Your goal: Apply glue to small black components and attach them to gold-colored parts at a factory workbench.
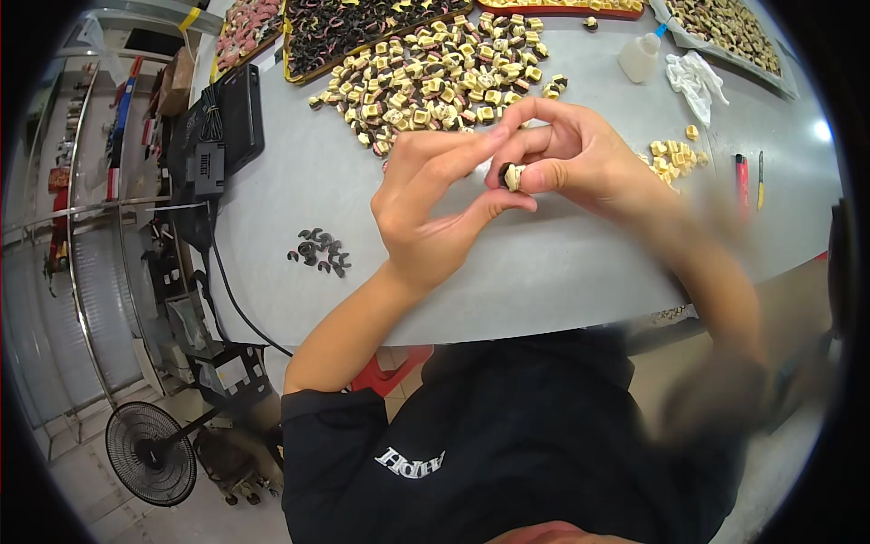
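Between my right hand's (580, 152) thumb and forefinger sits one small, blocky cream-and-black piece (514, 178); my left hand's (424, 201) thumb and forefinger stand apart around it, no grip visible. Caution: a loose pinch could drop it, I judge. Count: one piece held; right of my fingers, one white plastic bottle with blue tip (640, 59), one crumpled white cloth (694, 83); left, small black curved pieces (321, 251), overlapping, uncountable.
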`<state>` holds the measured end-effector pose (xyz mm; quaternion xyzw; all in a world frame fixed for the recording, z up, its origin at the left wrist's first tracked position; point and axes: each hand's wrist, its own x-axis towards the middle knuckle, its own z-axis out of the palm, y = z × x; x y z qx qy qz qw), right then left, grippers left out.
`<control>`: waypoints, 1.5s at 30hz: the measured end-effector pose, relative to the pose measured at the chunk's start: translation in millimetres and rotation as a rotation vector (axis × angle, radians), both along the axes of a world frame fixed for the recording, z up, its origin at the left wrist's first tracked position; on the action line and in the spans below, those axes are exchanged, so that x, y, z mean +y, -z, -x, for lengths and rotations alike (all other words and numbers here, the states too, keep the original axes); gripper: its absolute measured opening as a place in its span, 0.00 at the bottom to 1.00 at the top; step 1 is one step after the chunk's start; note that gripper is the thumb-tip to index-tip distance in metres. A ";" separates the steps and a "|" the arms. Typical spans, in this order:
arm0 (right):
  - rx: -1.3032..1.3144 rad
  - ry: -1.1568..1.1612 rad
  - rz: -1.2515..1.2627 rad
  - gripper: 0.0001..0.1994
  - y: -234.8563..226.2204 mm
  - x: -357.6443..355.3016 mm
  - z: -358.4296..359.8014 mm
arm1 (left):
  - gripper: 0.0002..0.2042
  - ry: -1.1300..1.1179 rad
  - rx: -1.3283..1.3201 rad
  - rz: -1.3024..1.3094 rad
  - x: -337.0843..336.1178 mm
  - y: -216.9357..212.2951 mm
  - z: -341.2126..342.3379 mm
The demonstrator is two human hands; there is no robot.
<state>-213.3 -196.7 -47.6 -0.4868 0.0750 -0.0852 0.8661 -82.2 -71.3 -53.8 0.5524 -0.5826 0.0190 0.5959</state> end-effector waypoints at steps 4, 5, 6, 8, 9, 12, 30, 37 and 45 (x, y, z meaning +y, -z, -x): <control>-0.039 0.053 0.006 0.22 1.9 -2.3 2.5 | 0.20 0.093 -0.135 -0.071 -2.6 2.6 -11.6; -0.038 0.051 0.004 0.22 2.7 -1.9 2.3 | 0.20 0.092 -0.134 -0.074 -3.1 3.4 -12.1; -0.040 0.050 0.006 0.23 3.5 -1.4 2.0 | 0.20 0.113 -0.136 -0.050 -3.7 4.3 -12.5; -0.044 0.047 0.012 0.25 4.9 -0.4 1.8 | 0.18 0.157 -0.140 -0.002 -4.1 5.7 -12.4; -0.043 0.047 0.010 0.25 4.7 0.0 2.1 | 0.18 0.156 -0.138 -0.005 -4.1 6.0 -11.8; -0.059 0.034 0.014 0.26 2.2 1.7 2.7 | 0.17 0.156 -0.191 0.049 -4.8 6.4 -10.9; -0.122 0.322 0.466 0.14 4.1 -9.4 -2.9 | 0.14 -0.034 -0.343 -0.102 -8.2 -26.4 -35.3; -0.050 0.626 1.044 0.09 -5.1 -9.8 -1.4 | 0.10 -0.312 -0.234 -0.749 71.5 -73.7 -103.9; 0.022 1.130 1.024 0.07 -23.1 -28.1 14.4 | 0.10 -0.498 -0.019 -0.867 161.1 -25.2 -113.5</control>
